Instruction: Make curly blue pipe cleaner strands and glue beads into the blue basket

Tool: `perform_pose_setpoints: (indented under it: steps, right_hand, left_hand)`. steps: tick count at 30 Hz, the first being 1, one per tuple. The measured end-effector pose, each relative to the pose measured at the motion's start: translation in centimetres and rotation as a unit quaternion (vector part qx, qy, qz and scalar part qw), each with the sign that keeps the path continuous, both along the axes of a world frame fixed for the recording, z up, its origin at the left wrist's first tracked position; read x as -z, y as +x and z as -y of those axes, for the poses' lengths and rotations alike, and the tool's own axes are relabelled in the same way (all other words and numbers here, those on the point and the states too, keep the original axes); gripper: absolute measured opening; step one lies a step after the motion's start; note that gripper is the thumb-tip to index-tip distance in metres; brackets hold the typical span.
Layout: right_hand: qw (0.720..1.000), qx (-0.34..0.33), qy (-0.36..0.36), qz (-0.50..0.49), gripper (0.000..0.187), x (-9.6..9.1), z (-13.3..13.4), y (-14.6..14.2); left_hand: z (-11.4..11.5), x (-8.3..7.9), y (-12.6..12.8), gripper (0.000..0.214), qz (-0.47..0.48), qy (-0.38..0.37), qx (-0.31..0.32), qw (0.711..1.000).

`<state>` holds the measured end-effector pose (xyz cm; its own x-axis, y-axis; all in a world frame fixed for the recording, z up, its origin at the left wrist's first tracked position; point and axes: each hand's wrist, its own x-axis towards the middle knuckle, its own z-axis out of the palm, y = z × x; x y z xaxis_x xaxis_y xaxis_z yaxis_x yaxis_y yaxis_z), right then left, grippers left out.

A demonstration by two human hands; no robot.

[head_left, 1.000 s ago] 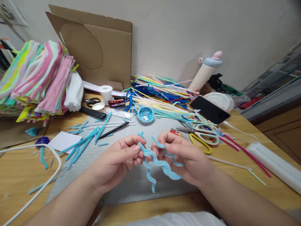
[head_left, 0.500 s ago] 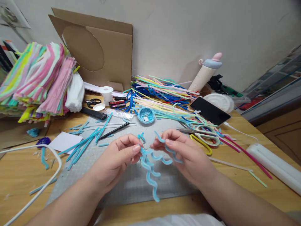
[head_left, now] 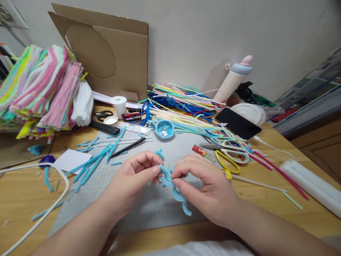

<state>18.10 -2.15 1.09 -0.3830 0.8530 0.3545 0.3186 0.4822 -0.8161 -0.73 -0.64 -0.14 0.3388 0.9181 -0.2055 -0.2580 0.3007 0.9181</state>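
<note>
Left hand (head_left: 133, 177): closed in a pinch, thumb and forefinger pressed on the upper end of the wavy blue pipe cleaner (head_left: 179, 196).
Right hand (head_left: 205, 192): clamped on the same piece, just beside the left hand, with the fingers curled over it.
Pipe cleaner: held low over the grey cutting mat (head_left: 144, 213), near the middle of the counter's front edge. The free tail curves down toward the mat; whether it touches cannot be told.
Risk, shape: the waves could be flattened or kinked if the 2 pinches are pressed or pulled too hard.
Risk, wire: a fingertip could be pricked by a cut end hidden between the hands.
Risk, clutter: the short blue offcuts (head_left: 160, 154) just behind the hands could be snagged by the fuzzy piece.
Risk, scissors (head_left: 230, 153): they lie near the right hand, toward the right edge, and could be knocked by a wide wrist movement.
</note>
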Motion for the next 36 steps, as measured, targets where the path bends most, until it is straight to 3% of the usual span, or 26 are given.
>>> perform_pose_setpoints:
  steps: [4, 8, 13, 28, 32, 36]
  right_hand:
    - [0.993, 0.012, -0.104, -0.049, 0.007, 0.0, -0.3, 0.4]
    - [0.969, -0.015, -0.218, -0.117, 0.008, 0.3, -0.7, 0.8]
    - [0.943, -0.04, -0.288, -0.159, 0.009, 0.4, -0.9, 0.7]
    - [0.904, -0.055, -0.374, -0.197, 0.01, 0.9, -1.1, 0.4]
    - [0.92, -0.038, -0.351, -0.168, 0.011, 1.0, -1.0, 0.2]
    - [0.951, -0.012, -0.271, -0.15, 0.006, 0.9, -1.2, 0.5]
  left_hand:
    - [-0.1, -0.1, 0.0, 0.018, 0.04, -0.028, 0.017, 0.999]
    - [-0.3, 0.2, -0.1, 0.018, 0.035, -0.031, 0.01, 0.999]
    - [-0.3, 0.6, -0.1, 0.015, 0.039, -0.022, -0.01, 0.999]
    - [-0.1, 0.2, 0.1, 0.013, 0.028, -0.01, -0.023, 0.999]
    - [-0.1, 0.1, 0.2, 0.011, 0.021, -0.011, -0.019, 1.0]
    - [-0.4, 0.1, 0.1, 0.014, 0.019, -0.033, -0.029, 0.999]
